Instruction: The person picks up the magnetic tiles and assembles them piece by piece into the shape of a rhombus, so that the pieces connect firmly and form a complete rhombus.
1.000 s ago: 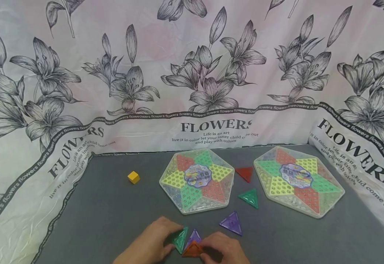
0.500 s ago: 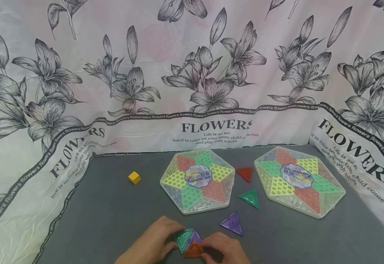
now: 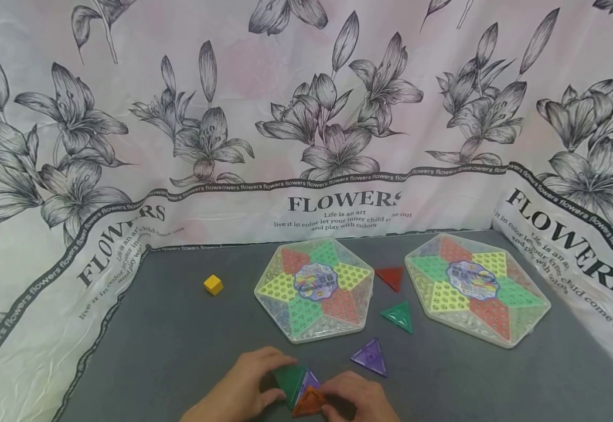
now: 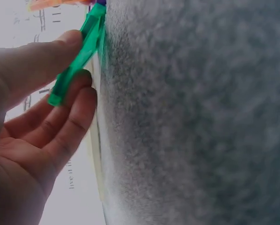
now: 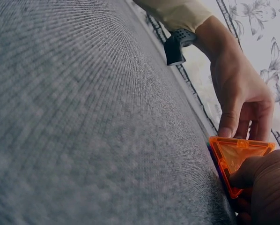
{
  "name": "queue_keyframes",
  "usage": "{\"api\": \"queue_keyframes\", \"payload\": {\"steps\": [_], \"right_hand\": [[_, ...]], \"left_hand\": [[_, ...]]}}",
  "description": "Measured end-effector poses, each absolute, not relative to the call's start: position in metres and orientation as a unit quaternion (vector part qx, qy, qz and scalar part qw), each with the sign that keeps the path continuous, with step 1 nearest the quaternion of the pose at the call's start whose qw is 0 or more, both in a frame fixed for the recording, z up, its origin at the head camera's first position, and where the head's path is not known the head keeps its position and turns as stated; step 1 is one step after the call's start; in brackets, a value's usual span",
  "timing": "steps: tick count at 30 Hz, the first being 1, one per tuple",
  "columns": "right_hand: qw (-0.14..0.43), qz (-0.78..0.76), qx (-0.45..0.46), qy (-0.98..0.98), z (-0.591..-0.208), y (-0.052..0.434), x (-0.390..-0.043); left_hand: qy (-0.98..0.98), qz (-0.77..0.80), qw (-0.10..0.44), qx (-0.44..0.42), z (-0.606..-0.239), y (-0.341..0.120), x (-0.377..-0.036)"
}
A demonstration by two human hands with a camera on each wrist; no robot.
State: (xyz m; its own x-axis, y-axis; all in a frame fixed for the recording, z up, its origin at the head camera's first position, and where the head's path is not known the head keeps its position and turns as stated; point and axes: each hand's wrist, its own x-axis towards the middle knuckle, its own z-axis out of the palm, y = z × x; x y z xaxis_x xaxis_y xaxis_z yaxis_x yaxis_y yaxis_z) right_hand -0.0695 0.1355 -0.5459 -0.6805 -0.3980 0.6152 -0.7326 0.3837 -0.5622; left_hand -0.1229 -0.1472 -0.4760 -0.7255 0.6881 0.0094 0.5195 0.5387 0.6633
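At the front of the table, my left hand (image 3: pixel 245 384) pinches a translucent green triangular tile (image 3: pixel 289 382) between thumb and fingers. In the left wrist view this green tile (image 4: pixel 67 82) stands tilted, its upper end by a bit of purple. My right hand (image 3: pixel 361 395) grips an orange triangular tile (image 3: pixel 307 401); in the right wrist view the thumb lies across the face of the orange tile (image 5: pixel 238 152). Between the green and orange pieces shows part of a purple triangular tile (image 3: pixel 312 379), the rest of it hidden behind the orange one.
Another purple triangle (image 3: pixel 371 357), a green triangle (image 3: pixel 398 317) and a red triangle (image 3: pixel 390 278) lie on the grey table (image 3: pixel 169 346). Two hexagonal star-patterned game boxes (image 3: pixel 298 331), (image 3: pixel 501 340) lie farther back. A yellow cube (image 3: pixel 213 285) sits at left, before a flowered cloth (image 3: pixel 222 217).
The green tile has swung from a narrow, separate lean to lying alongside the purple tile, and its face now looks darker. The right hand and orange tile have stayed nearly still.
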Motion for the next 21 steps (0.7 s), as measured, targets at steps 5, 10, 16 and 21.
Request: {"api": "queue_keyframes", "payload": {"steps": [5, 10, 16, 21], "right_hand": [[0.193, 0.436, 0.347, -0.808, -0.545, 0.136, -0.069], [0.186, 0.445, 0.339, -0.808, -0.547, 0.136, -0.068], [0.173, 0.449, 0.335, -0.81, -0.548, 0.137, -0.068], [0.161, 0.467, 0.329, -0.805, -0.548, 0.135, -0.067]], "left_hand": [[0.847, 0.366, 0.076, 0.377, -0.478, -0.145, -0.121], [0.802, 0.414, 0.044, 0.428, -0.482, -0.135, -0.119], [0.774, 0.471, 0.155, 0.393, -0.482, -0.13, -0.116], [0.786, 0.459, 0.158, 0.382, -0.485, -0.128, -0.114]]}}
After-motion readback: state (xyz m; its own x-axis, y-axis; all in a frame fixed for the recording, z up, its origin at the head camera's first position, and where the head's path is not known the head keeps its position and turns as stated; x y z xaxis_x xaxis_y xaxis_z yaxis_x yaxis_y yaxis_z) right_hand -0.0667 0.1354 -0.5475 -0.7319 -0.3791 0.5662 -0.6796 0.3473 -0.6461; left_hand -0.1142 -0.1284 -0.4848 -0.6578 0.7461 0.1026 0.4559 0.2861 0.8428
